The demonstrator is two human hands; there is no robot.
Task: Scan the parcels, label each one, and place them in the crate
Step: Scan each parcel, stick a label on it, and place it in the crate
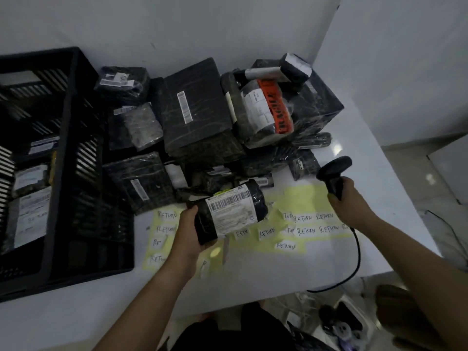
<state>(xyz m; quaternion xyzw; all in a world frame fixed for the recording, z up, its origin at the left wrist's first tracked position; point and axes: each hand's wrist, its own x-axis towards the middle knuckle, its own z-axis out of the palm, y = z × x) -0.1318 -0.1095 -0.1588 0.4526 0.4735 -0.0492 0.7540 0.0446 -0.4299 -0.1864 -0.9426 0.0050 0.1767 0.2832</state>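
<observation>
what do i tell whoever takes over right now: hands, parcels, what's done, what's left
Left hand grips a black parcel, barcode label up, over the table.
Right hand grips the corded scanner, raised to the right of the black parcel.
Done: the crate at left holds a few parcels, one marked RETURN.
Left: no RETURN mark shows on the black parcel; label it, crate it, then work through the pile behind. RETURN labels lie on the table.

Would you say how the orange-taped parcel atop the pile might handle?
The orange-taped parcel looks rounded and perched on other parcels, so it may roll. Its glossy wrap is probably slippery; the tape seems to read FRAGILE.
</observation>
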